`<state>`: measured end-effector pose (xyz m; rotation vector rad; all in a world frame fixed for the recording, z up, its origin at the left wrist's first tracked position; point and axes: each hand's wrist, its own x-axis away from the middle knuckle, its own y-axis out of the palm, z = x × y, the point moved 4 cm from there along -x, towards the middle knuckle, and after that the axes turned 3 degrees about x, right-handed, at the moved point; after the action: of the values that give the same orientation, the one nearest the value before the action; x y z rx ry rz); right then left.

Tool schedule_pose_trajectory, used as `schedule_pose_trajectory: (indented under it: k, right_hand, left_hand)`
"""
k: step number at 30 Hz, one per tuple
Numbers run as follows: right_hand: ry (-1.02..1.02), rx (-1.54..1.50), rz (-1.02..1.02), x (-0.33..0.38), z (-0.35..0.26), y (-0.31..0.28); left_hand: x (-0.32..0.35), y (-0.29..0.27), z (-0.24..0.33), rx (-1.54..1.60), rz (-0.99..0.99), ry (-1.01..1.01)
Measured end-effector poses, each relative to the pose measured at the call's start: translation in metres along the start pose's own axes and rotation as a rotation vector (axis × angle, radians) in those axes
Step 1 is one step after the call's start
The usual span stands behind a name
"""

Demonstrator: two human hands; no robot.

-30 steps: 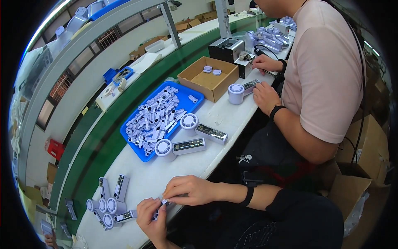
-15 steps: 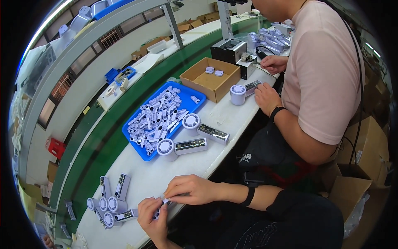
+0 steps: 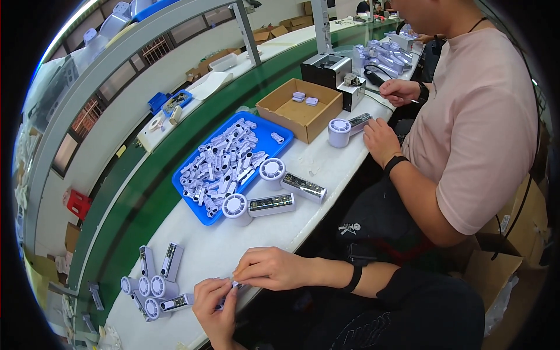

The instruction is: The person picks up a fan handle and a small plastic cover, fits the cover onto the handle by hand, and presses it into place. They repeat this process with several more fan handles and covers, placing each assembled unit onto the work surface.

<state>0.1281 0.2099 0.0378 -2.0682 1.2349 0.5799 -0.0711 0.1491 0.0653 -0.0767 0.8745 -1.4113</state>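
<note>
Both hands meet low at the bench's near edge, around a small lavender plastic part (image 3: 235, 284) that is mostly hidden by fingers. My left hand (image 3: 213, 306) grips it from below and left, with thumb and fingers closed. From the right, my right hand (image 3: 269, 269) pinches at its top. Left of them lies a cluster of lavender fan bodies (image 3: 165, 287) with round grilled heads; several handles are open, with circuit boards showing. Farther along the bench are two more such fan bodies (image 3: 271, 203) beside a blue tray (image 3: 205, 220) heaped with small lavender plastic pieces.
Beyond the tray stands a cardboard box (image 3: 300, 125) with a few lavender pieces inside, then a black and silver bench machine (image 3: 333, 76). A co-worker in a pink shirt (image 3: 478, 128) sits at right, one hand by another fan body (image 3: 339, 133). A green conveyor (image 3: 146, 210) runs behind the bench.
My hands stay together at the same place, with only slight finger shifts on the small part. The co-worker appears farther right and more upright, and the whole view has shifted a little.
</note>
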Motion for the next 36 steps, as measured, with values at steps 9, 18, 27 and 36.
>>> schedule_pose_trajectory:
  k: [9, 18, 27, 36]
  right_hand:
    - [-0.03, -0.024, -0.072, 0.003, 0.004, -0.003]
    - [0.095, -0.1, -0.099, -0.002, 0.003, -0.004]
    - [0.054, -0.083, -0.058, -0.001, 0.004, -0.003]
    - [0.01, -0.023, -0.01, 0.002, 0.001, 0.001]
  left_hand:
    - [-0.003, 0.001, 0.016, -0.179, -0.067, 0.171]
    - [-0.005, 0.0, 0.001, -0.062, -0.063, 0.1]
    - [-0.007, -0.001, 0.009, -0.166, -0.034, 0.088]
    - [-0.021, -0.013, 0.011, -0.021, -0.22, -0.273]
